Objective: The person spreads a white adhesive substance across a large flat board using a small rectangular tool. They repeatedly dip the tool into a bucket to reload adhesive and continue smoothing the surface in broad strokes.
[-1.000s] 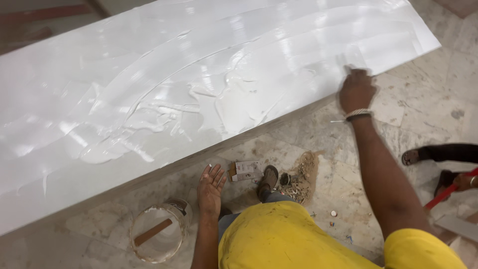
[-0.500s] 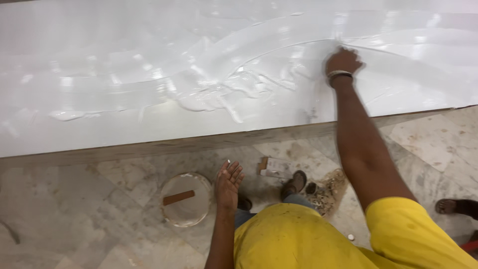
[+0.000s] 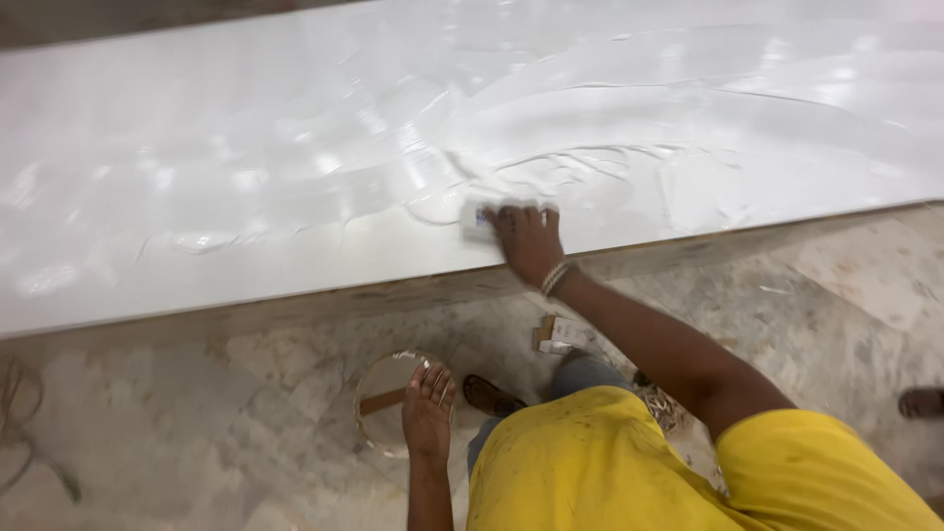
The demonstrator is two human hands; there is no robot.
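1. Right hand (image 3: pixel 526 241) pressed flat on a small white-and-blue spreader (image 3: pixel 478 218), fingers bent over its top and clamping it against the board (image 3: pixel 246 177), near the board's front edge.
2. Spreader mostly hidden under the fingers, only its left end showing; set in wet white paste (image 3: pixel 590 167) that lies in curved streaks and ridges around and beyond the hand.
3. Beaded band (image 3: pixel 556 278) on the right wrist, just off the board's edge; right arm stretched up from a yellow shirt (image 3: pixel 629 472) at the bottom of the view.
4. Left hand (image 3: pixel 429 403) empty and loose, fingers spread, palm down, resting on the rim of a round tub (image 3: pixel 379 398) on the floor.
5. Tub smeared white inside, a brown stick (image 3: pixel 381 401) lying across it, just left of the left hand.
6. Sandalled foot (image 3: pixel 492 396) right beside the left hand, below the board's edge.
7. Small wooden block (image 3: pixel 557 334) on the marble floor (image 3: pixel 197 423), between the board's edge and the shirt.
8. Another foot (image 3: pixel 922 401) at the far right edge, well apart from the hands.
9. Thin cord (image 3: pixel 25 433) looped on the floor at the far left.
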